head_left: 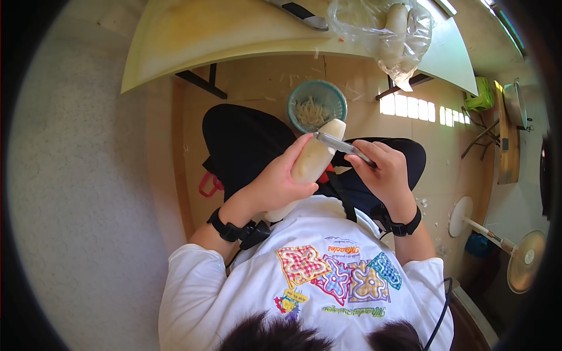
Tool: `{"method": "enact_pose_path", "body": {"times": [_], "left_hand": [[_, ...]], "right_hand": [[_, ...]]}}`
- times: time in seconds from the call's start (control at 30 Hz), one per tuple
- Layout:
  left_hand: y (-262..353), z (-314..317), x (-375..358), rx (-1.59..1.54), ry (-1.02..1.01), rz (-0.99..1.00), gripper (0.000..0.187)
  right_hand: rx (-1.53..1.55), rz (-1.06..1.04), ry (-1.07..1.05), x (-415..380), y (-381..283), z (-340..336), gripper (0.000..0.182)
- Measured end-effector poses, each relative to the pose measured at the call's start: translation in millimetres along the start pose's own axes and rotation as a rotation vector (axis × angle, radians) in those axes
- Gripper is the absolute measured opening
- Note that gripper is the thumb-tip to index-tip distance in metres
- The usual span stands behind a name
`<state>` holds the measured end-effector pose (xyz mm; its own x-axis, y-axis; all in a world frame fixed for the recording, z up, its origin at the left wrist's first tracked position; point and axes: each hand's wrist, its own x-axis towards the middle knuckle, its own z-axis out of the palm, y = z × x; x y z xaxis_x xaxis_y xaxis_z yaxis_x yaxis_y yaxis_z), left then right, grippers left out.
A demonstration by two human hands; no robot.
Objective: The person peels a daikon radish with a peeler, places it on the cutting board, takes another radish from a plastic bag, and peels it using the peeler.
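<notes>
My left hand (281, 181) is wrapped round a thick, pale daikon radish (313, 157), which tilts up and away from my body. In my right hand (383, 172) is a grey peeler (345, 146), gripped by its handle. The peeler's head lies against the radish near its far end, close to my left fingertips. Just beyond the radish, a teal basket (293, 111) on the floor holds a heap of pale peel strips (313, 112).
The table (205, 44) ahead carries a knife (301, 14) and a clear plastic bag (404, 52) with more radishes. Peel scraps are scattered on the tiled floor. To the right stand a fan (527, 260) and a green stool (483, 96); a wall (88, 175) rises at left.
</notes>
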<state>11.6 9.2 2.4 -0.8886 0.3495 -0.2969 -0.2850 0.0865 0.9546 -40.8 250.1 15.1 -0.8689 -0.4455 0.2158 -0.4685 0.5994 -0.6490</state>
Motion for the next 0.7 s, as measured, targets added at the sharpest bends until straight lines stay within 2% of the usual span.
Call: {"method": "enact_pose_path", "body": {"times": [0.23, 0.3, 0.33, 0.4, 0.43, 0.5, 0.6, 0.7], "left_hand": [[12, -1, 0, -0.010, 0.011, 0.009, 0.089], [24, -1, -3, -0.143, -0.068, -0.107, 0.088], [21, 0, -5, -0.141, -0.067, -0.105, 0.088], [11, 2, -11, -0.078, -0.158, 0.023, 0.090], [10, 3, -10, -0.099, -0.173, 0.032, 0.090], [15, 1, -8, -0.090, -0.156, 0.018, 0.090], [16, -2, -1, -0.085, -0.123, 0.023, 0.089], [19, 0, -1, -0.107, -0.112, 0.028, 0.089]], "right_hand": [[0.010, 0.025, -0.004, 5, 0, -1, 0.022], [0.043, 0.062, 0.123, 7, 7, -2, 0.023], [0.000, 0.108, 0.104, 8, 10, -10, 0.022], [0.022, 0.107, 0.057, 6, 21, -11, 0.019], [0.022, 0.111, 0.056, 3, 23, -12, 0.019], [0.137, 0.253, 0.072, 0, 26, -11, 0.017], [0.200, 0.333, 0.181, -1, 34, -7, 0.016], [0.234, 0.360, 0.183, -3, 30, -12, 0.017]]}}
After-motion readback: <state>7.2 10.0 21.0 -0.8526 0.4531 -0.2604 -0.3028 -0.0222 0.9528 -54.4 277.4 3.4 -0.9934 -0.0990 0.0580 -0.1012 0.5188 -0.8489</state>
